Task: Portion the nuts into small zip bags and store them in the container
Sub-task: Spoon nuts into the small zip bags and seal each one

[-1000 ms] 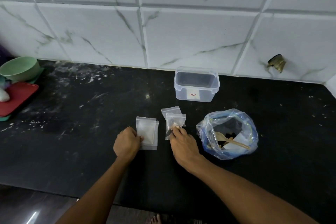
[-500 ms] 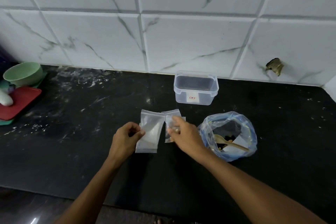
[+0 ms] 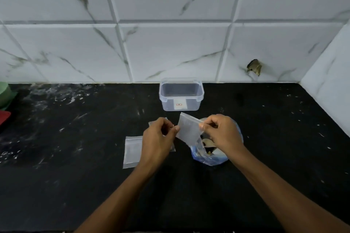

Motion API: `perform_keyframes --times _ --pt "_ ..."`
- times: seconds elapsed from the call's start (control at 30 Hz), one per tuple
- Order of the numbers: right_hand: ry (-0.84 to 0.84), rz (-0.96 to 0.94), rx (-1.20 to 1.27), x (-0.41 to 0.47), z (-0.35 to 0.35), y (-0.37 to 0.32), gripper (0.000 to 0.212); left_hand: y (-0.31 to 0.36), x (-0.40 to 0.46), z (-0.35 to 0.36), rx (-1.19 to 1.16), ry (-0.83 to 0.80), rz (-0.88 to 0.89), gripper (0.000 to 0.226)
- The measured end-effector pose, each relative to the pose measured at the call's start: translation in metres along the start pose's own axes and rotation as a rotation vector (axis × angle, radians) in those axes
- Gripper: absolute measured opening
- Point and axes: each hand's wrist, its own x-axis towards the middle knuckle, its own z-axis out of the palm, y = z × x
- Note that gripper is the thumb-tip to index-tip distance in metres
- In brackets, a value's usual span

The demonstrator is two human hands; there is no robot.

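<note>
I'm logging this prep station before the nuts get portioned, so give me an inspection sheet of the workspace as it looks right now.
Surface: black countertop, with white smears and specks, mostly at the left.
Job's things: small zip bag held up between both hands; flat zip bags lying on the counter; blue-tinted bulk bag open under the right hand, contents mostly hidden; clear container, lidless, apparently empty, at the wall.
Clutter: green item and red item at the left edge, cut off.
Hands: left hand and right hand each pinch an edge of the small zip bag.
Cables: nothing seen.
Surroundings: marbled white wall tiles, one with a chipped hole.
</note>
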Motion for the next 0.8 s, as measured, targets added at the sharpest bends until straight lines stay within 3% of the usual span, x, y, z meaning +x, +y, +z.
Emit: perform_keyframes --times 0.1,0.2,0.43,0.63,0.8 --pt "0.076 0.029 -0.006 -0.009 -0.008 0.008 0.012 0.021 -0.001 0.028 -0.044 -0.146 0.000 0.020" --pt "0.111 0.060 -0.019 -0.018 -0.010 0.013 0.015 0.035 0.000 0.049 -0.301 -0.251 -0.154 0.033" --pt "0.143 0.061 0.037 -0.040 -0.011 0.026 0.013 0.043 -0.002 0.075 -0.451 -0.285 -0.299 0.026" --pt "-0.048 0.141 0.150 -0.046 -0.020 0.029 0.004 0.044 -0.004 0.077 -0.405 -0.332 -0.310 0.024" --pt "-0.149 0.318 0.411 -0.044 -0.031 0.021 0.019 0.042 -0.002 0.075 -0.393 -0.430 -0.226 0.024"
